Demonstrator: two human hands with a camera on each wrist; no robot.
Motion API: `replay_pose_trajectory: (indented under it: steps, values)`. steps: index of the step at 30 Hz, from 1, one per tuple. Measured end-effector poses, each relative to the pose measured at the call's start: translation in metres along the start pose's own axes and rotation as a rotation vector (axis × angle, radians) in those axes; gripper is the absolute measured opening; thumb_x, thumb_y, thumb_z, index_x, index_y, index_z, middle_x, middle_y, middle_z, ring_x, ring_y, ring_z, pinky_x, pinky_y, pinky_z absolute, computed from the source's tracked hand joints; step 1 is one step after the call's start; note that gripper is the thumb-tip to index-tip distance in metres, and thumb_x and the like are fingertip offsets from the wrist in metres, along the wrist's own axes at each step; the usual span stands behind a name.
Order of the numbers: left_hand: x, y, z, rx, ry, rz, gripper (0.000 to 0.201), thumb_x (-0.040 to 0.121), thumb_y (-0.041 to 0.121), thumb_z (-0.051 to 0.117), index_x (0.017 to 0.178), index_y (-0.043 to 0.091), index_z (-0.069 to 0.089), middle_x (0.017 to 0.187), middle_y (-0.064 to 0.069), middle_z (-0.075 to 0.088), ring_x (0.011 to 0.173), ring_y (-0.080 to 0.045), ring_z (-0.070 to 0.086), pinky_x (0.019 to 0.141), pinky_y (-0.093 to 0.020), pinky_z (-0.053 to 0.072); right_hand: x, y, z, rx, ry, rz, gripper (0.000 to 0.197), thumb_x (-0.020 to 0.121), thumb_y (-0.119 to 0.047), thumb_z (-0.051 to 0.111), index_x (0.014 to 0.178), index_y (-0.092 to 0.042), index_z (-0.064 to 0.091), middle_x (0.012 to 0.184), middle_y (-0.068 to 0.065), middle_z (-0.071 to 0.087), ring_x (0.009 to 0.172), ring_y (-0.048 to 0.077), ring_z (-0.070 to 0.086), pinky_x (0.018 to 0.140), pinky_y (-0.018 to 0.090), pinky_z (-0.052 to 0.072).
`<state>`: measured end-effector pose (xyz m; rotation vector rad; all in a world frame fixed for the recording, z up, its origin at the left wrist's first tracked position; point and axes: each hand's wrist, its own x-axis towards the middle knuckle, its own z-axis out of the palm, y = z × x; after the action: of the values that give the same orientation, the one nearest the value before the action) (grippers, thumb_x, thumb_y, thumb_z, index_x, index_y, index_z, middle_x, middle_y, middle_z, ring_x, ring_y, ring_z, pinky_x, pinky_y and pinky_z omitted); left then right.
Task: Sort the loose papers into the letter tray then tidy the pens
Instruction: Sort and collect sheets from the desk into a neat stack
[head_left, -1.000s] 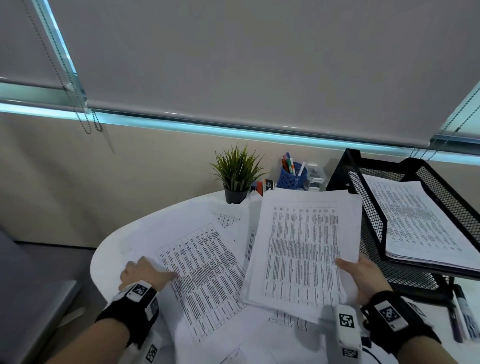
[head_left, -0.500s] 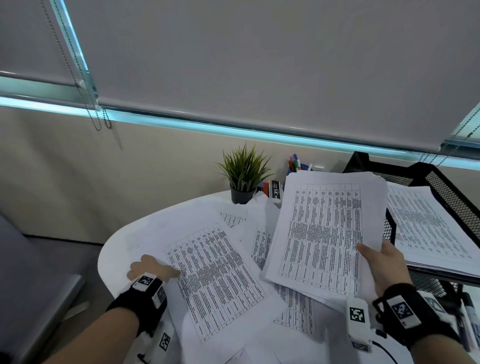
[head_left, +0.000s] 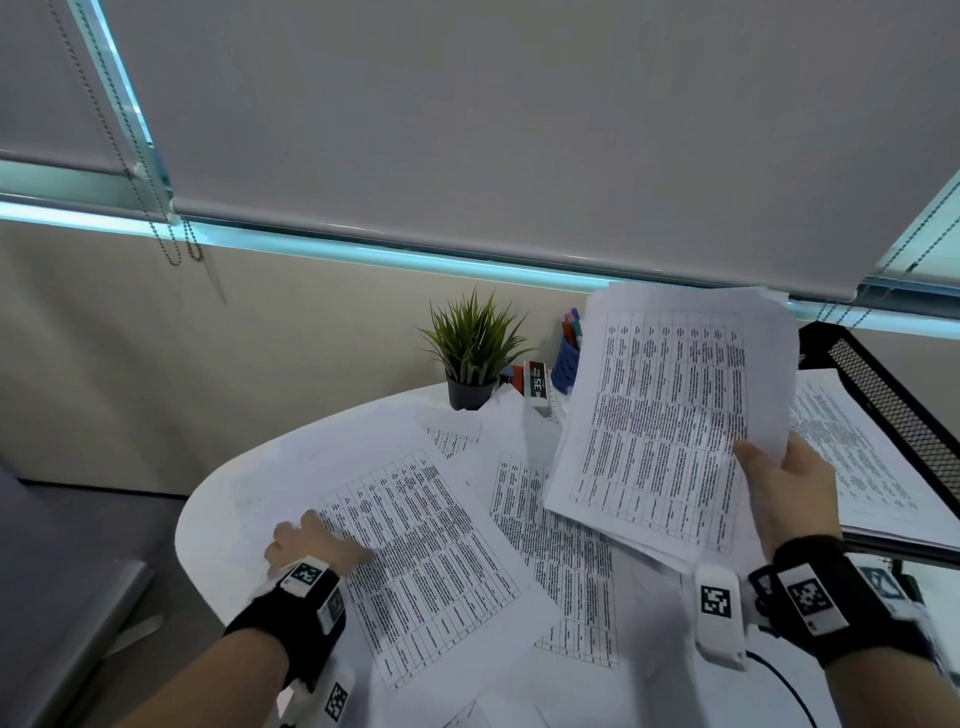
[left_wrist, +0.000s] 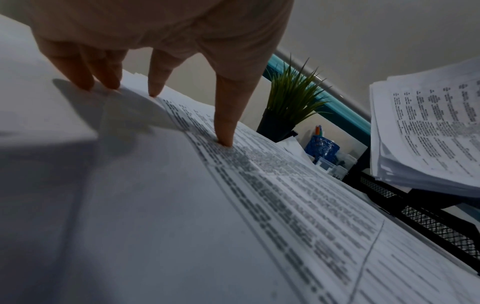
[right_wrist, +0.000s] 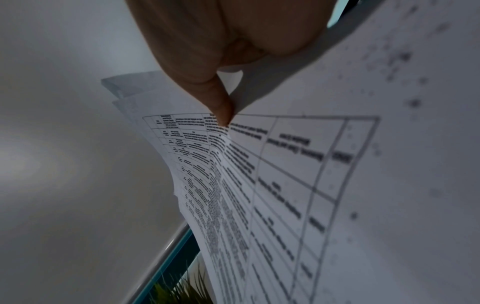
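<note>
My right hand grips a stack of printed papers by its lower right edge, thumb on top, and holds it tilted up above the table beside the black mesh letter tray. The right wrist view shows the thumb pinching that stack. The tray carries a pile of sheets. My left hand rests with straight fingers on a loose printed sheet lying on the white table; its fingertips press the paper. A blue pen cup with pens stands at the back.
A small potted plant stands at the table's back edge, with a small box beside it. More loose sheets overlap across the middle of the table. A grey chair seat is at the left, the window blind above.
My right hand has lifted the paper stack up and to the right, toward the mesh tray. My left hand has stayed pressing on the loose sheet.
</note>
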<state>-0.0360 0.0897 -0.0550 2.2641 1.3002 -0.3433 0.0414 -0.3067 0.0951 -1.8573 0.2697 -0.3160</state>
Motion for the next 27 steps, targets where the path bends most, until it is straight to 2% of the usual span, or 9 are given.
replay_pose_trajectory:
  steps: [2, 8, 11, 13, 16, 18, 20, 24, 27]
  values:
    - [0.001, -0.001, -0.004, -0.006, -0.012, 0.008, 0.085, 0.048, 0.046, 0.086, 0.118, 0.016, 0.048, 0.125, -0.014, 0.038, 0.117, -0.033, 0.040, 0.094, -0.043, 0.041, 0.002, -0.003, 0.001, 0.004, 0.014, -0.014, 0.024, 0.090, -0.013, 0.057, 0.113, -0.018, 0.063, 0.106, 0.011, 0.067, 0.100, 0.032, 0.063, 0.094, 0.054, 0.048]
    - [-0.002, 0.002, -0.005, -0.043, -0.099, 0.070, 0.073, 0.057, 0.036, 0.082, 0.115, 0.010, 0.046, 0.117, -0.014, 0.043, 0.102, -0.030, 0.052, 0.087, -0.038, 0.050, -0.003, -0.005, 0.012, 0.082, -0.038, -0.006, 0.032, 0.092, -0.006, 0.055, 0.123, -0.011, 0.058, 0.105, 0.007, 0.065, 0.102, 0.027, 0.061, 0.094, 0.041, 0.046]
    - [-0.007, 0.008, 0.000, -0.083, -0.170, 0.132, 0.078, 0.062, 0.036, 0.079, 0.124, 0.008, 0.040, 0.124, -0.016, 0.045, 0.090, -0.023, 0.051, 0.069, -0.028, 0.048, -0.006, 0.001, 0.020, 0.087, -0.070, 0.012, 0.032, 0.092, -0.005, 0.055, 0.124, -0.011, 0.058, 0.102, 0.005, 0.064, 0.101, 0.025, 0.060, 0.091, 0.036, 0.045]
    - [-0.011, 0.011, 0.006, -0.152, -0.203, 0.161, 0.084, 0.062, 0.032, 0.081, 0.129, 0.005, 0.038, 0.129, -0.019, 0.043, 0.094, -0.025, 0.051, 0.063, -0.027, 0.045, -0.008, 0.003, 0.025, 0.093, -0.085, 0.036, 0.031, 0.092, -0.004, 0.055, 0.122, -0.010, 0.058, 0.097, 0.002, 0.064, 0.101, 0.026, 0.059, 0.090, 0.036, 0.044]
    - [-0.021, 0.015, 0.014, -0.244, -0.217, 0.230, 0.108, 0.059, 0.032, 0.085, 0.144, 0.006, 0.024, 0.139, -0.020, 0.035, 0.120, -0.032, 0.045, 0.086, -0.036, 0.049, -0.010, 0.006, 0.027, 0.081, -0.099, 0.054, 0.026, 0.091, -0.003, 0.056, 0.114, -0.014, 0.060, 0.093, 0.003, 0.065, 0.098, 0.029, 0.060, 0.092, 0.041, 0.047]
    - [-0.028, 0.017, 0.020, -0.302, -0.258, 0.298, 0.114, 0.059, 0.032, 0.086, 0.148, 0.009, 0.018, 0.146, -0.018, 0.029, 0.126, -0.032, 0.042, 0.101, -0.042, 0.042, -0.011, 0.008, 0.027, 0.078, -0.108, 0.062, 0.022, 0.091, -0.004, 0.056, 0.108, -0.017, 0.061, 0.096, 0.009, 0.066, 0.098, 0.033, 0.061, 0.094, 0.048, 0.048]
    - [-0.033, 0.018, 0.021, -0.345, -0.276, 0.346, 0.106, 0.063, 0.029, 0.084, 0.147, 0.012, 0.022, 0.149, -0.014, 0.028, 0.124, -0.029, 0.047, 0.104, -0.041, 0.040, -0.010, 0.009, 0.024, 0.079, -0.103, 0.069, 0.024, 0.091, -0.004, 0.056, 0.111, -0.016, 0.062, 0.098, 0.010, 0.066, 0.099, 0.033, 0.062, 0.094, 0.050, 0.048]
    - [-0.034, 0.011, 0.018, -0.174, -0.065, 0.302, 0.092, 0.069, 0.033, 0.077, 0.145, 0.014, 0.029, 0.147, -0.011, 0.035, 0.131, -0.028, 0.039, 0.106, -0.038, 0.037, -0.009, 0.010, 0.017, 0.082, -0.089, 0.057, 0.031, 0.091, -0.003, 0.055, 0.122, -0.008, 0.059, 0.104, 0.012, 0.066, 0.099, 0.032, 0.062, 0.095, 0.047, 0.047]
    - [-0.032, 0.008, 0.022, -0.329, -0.128, 0.318, 0.096, 0.070, 0.026, 0.079, 0.147, 0.009, 0.023, 0.150, -0.013, 0.029, 0.136, -0.029, 0.033, 0.110, -0.042, 0.033, -0.010, 0.014, 0.013, 0.103, -0.101, 0.055, 0.032, 0.091, -0.001, 0.055, 0.122, -0.008, 0.058, 0.099, 0.005, 0.067, 0.094, 0.024, 0.063, 0.093, 0.043, 0.047]
